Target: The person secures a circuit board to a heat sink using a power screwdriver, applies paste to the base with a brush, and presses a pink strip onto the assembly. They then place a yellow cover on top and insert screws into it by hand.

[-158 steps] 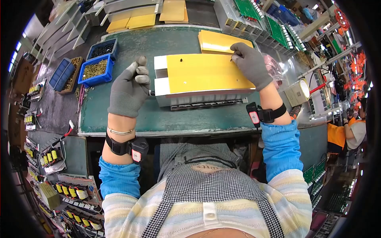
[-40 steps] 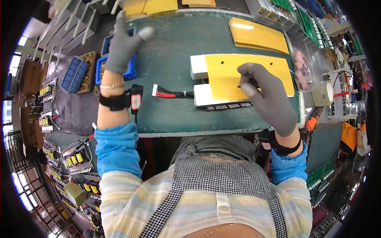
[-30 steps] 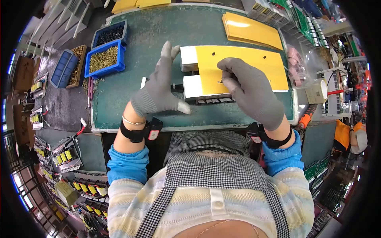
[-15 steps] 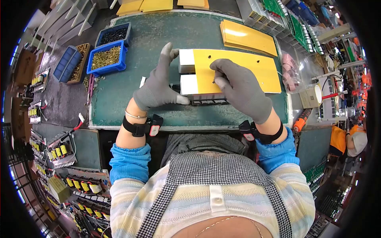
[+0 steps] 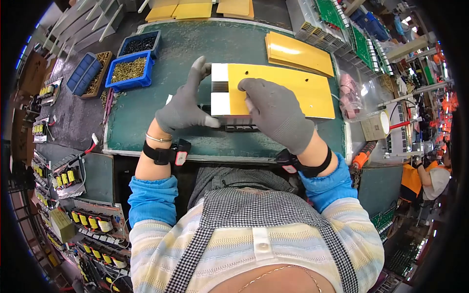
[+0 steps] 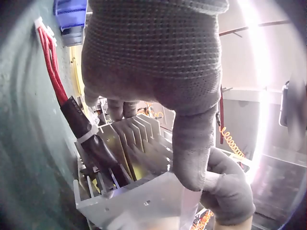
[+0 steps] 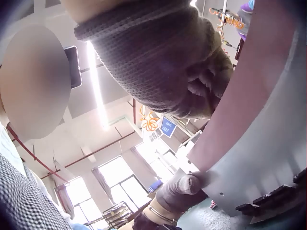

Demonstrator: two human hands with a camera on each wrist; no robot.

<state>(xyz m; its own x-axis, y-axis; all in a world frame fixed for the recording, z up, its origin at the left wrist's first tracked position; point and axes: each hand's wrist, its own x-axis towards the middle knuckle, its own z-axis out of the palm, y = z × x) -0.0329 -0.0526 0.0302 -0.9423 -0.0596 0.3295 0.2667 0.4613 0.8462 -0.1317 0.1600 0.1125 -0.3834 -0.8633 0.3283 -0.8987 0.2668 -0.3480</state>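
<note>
A yellow sheet (image 5: 288, 97) lies on a finned silver metal block (image 5: 220, 103), whose left end sticks out from under it. Dark screws (image 5: 246, 73) sit in the sheet's two far holes. My gloved left hand (image 5: 183, 105) spans that left end, fingers and thumb spread apart and fairly straight; the left wrist view shows a fingertip at the metal edge. A red-and-black cable (image 6: 55, 72) runs out between the fins. Above the sheet's near left hole, my gloved right hand (image 5: 283, 112) pinches a small dark screw, now hidden behind the fingertips.
Blue bins of brass screws (image 5: 128, 71) and black screws (image 5: 139, 43) stand at the bench's left. More yellow sheets (image 5: 300, 51) lie behind the block. At right are a plastic bag (image 5: 351, 95), a tape roll (image 5: 383, 121) and an orange-handled tool (image 5: 364, 155).
The right hand has moved from the sheet's far right hole to its near left one. After reaching over the blue bins, the left hand has come back to the block's left end.
</note>
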